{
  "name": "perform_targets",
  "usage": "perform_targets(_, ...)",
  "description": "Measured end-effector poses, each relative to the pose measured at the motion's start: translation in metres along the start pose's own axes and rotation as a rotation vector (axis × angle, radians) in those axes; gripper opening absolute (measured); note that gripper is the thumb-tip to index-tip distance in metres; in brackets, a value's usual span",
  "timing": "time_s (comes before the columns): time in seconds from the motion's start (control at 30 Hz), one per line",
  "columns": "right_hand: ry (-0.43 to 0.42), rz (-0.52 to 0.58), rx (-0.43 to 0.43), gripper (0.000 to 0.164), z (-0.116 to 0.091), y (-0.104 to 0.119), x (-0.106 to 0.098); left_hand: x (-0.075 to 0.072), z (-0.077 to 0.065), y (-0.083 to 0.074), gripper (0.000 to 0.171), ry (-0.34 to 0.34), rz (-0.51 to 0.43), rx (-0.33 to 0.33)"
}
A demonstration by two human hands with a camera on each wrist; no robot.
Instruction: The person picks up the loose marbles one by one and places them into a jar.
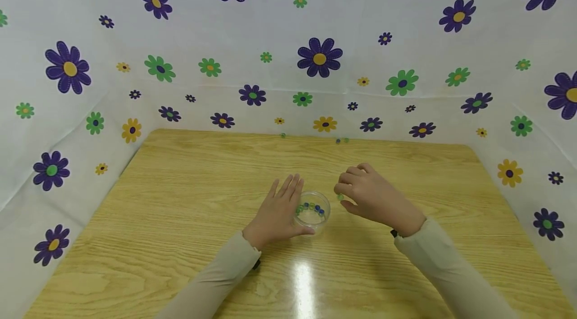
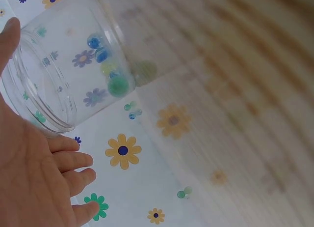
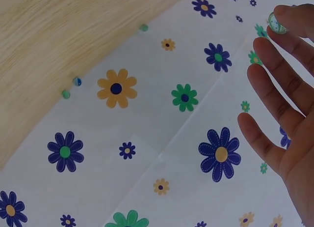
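Pale sleeves (image 1: pixel 451 271) come in from the near side, one per arm, with the hands apart and the jar between them. Right hand (image 1: pixel 378 199) has a greenish marble (image 1: pixel 340 197) pinched between thumb and index fingertip, just right of the clear jar (image 1: pixel 328 211) and outside its rim. Wrist is angled in from the near right, knuckles up, and the right wrist view has the other fingers fanned loosely away from the pinch. That's how I'd do it tbh: round slippery thing, so use soft pads, no hard squeeze or it'll probably shoot off. If you're bringing it over the rim, get it well above the opening and low before letting go, so it doesn't bounce.

Left hand (image 1: pixel 277 216) lies along the jar's left side, fingers straight and pointing far, thumb across the near side. It's bracing, not wrapped round. I'd keep that light, since a shove could tip the jar. Inside, green and blue marbles (image 1: pixel 312 206) sit along the far part of the bottom.

Further out, at the table's (image 1: pixel 189 184) far edge: a green marble (image 1: pixel 283 135) left of a blue one (image 1: pixel 338 141) and another green one (image 1: pixel 346 140), up against the flowery cloth (image 1: pixel 261 23).
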State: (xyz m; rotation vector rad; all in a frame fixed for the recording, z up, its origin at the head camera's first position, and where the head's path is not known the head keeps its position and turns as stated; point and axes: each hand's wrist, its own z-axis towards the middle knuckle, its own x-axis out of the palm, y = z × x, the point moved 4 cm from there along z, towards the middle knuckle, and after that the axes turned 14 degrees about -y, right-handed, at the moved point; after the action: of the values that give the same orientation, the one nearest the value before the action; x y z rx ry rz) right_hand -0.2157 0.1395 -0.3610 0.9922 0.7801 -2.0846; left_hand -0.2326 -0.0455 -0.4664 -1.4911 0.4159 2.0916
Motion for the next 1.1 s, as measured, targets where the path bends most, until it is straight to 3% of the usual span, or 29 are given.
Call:
perform_targets(0.27,0.008,0.004,-0.063,0.022,0.011,0.014,0.012,-0.002,0.0,-0.001,0.116,0.027,-0.006,-0.021)
perform_targets(0.53,0.026,0.011,-0.066,0.02,0.014,0.02,0.022,-0.005,0.001,-0.002,0.114,0.034,-0.027,-0.024)
perform_targets(1.1,0.059,-0.001,-0.06,0.029,0.011,0.021,0.018,-0.006,0.001,-0.003,0.113,0.023,-0.011,-0.01)
